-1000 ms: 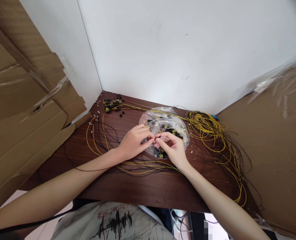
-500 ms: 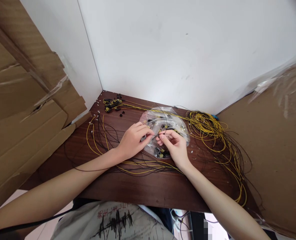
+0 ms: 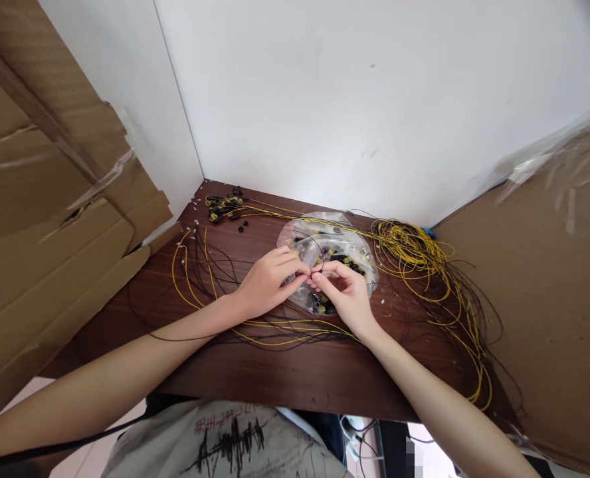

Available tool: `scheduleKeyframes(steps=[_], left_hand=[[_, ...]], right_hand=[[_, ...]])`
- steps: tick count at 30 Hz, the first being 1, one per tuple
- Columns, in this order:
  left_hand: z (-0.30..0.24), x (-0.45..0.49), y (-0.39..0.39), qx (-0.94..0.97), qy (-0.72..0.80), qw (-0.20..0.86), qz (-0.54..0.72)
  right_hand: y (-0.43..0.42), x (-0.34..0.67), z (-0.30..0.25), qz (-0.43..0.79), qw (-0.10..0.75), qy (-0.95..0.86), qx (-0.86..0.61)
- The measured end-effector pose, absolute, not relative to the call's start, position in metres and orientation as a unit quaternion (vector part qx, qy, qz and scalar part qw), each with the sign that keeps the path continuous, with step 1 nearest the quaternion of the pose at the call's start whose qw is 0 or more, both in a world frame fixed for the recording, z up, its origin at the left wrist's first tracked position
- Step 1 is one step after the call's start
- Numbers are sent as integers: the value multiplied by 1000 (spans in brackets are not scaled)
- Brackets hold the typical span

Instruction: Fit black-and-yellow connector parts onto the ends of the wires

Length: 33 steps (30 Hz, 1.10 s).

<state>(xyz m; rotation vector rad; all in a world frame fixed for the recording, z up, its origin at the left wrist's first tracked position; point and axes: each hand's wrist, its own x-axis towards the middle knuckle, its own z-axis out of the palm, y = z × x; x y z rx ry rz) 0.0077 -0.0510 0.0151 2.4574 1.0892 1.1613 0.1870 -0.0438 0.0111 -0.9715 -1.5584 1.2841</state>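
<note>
My left hand (image 3: 270, 282) and my right hand (image 3: 345, 292) meet fingertip to fingertip over a clear plastic bag (image 3: 342, 242) of small black and yellow connectors. Both hands are pinched. A thin black wire (image 3: 311, 239) loops up from between the fingertips; a small part seems to sit in the pinch, too small to name. Thin black and yellow wires (image 3: 275, 328) run under my wrists across the dark wooden table (image 3: 275, 378).
A tangled heap of yellow and black wires (image 3: 414, 252) lies right of the bag. A cluster of black connectors (image 3: 222, 207) sits at the far left corner. Cardboard sheets (image 3: 50, 219) lean at the left, another (image 3: 549, 292) at the right. A white wall stands behind.
The fingertips drew slightly apart half a second ago and have come back together. The black wire loop above them has shifted. The arms stay in place.
</note>
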Motion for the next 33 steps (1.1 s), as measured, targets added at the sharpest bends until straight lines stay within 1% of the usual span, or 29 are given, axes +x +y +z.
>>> scheduleKeyframes(steps=[33], left_hand=[[14,7,-51,835,376,101,389]], right_hand=[[-44,187,11,520,433,-625,-388]])
